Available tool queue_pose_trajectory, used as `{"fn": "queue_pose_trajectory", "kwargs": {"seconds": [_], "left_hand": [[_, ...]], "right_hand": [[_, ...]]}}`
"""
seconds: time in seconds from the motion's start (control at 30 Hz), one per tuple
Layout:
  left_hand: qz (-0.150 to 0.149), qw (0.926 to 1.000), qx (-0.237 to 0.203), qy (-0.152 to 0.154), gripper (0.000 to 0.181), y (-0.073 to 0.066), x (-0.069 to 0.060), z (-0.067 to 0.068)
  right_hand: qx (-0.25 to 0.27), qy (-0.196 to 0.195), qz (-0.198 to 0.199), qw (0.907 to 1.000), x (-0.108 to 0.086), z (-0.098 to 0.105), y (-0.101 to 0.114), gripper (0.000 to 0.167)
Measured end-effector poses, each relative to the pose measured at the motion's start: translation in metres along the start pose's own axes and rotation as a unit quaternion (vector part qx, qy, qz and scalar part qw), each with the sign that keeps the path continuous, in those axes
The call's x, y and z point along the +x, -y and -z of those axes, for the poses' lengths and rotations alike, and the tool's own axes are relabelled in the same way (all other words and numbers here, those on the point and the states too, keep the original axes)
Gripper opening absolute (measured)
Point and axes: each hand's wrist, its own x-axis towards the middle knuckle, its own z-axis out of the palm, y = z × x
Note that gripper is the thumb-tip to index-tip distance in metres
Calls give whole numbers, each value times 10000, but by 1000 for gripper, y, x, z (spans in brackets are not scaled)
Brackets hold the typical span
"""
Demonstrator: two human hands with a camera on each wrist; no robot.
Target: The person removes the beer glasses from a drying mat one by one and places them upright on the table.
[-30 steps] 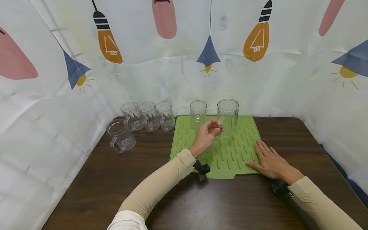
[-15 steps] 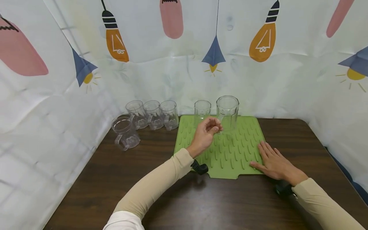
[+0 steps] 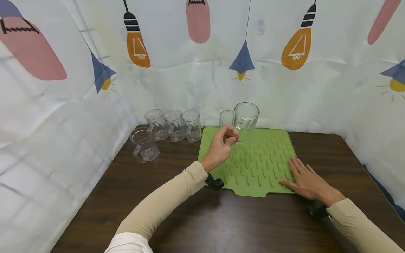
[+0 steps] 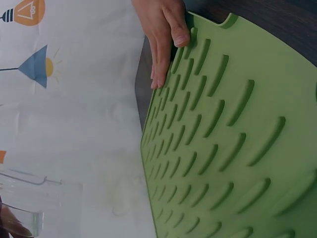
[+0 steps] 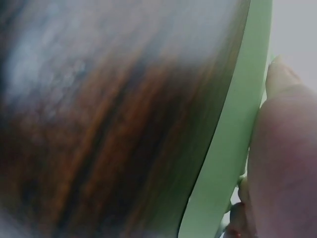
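Observation:
My left hand (image 3: 219,146) pinches the handle of a clear glass mug (image 3: 246,117) and holds it upright over the back of a green drying mat (image 3: 253,168). That mug (image 4: 37,210) shows only in part at the lower left of the left wrist view. Another clear mug (image 3: 226,118) stands at the mat's back edge, partly hidden behind the hand and the held mug. Flat on the mat's right edge rests my right hand (image 3: 310,181), fingers straight. In the right wrist view its thumb (image 5: 287,148) lies along the mat's edge (image 5: 233,124).
Three clear mugs (image 3: 174,125) stand in a row at the table's back left, with one more mug (image 3: 145,144) in front of them. The dark wood table (image 3: 246,225) meets a white patterned curtain (image 3: 177,84) at the back and sides.
My left hand has carried the mug to the left, towards the standing mug on the mat. My right hand stays on the mat's edge. The head view has turned slightly left.

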Motion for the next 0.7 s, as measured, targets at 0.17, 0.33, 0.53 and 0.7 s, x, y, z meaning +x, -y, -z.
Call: {"fn": "queue_pose_trajectory", "kwargs": {"seconds": [0.17, 0.33, 0.53, 0.7], "left_hand": [[-112, 9993, 362, 60, 16, -6, -4, 8], [-230, 9961, 844, 84, 17, -11, -8, 15], [-1009, 9782, 1813, -22, 16, -15, -13, 20], [-1786, 9523, 2474, -70, 25, -18, -17, 21]], "right_hand": [[3, -30, 22, 10000, 0, -1, -1, 99], [-23, -79, 52, 10000, -1, -1, -4, 97], [-15, -215, 69, 9997, -3, 3, -4, 92], [-79, -365, 104, 9992, -4, 11, -3, 89]]}}
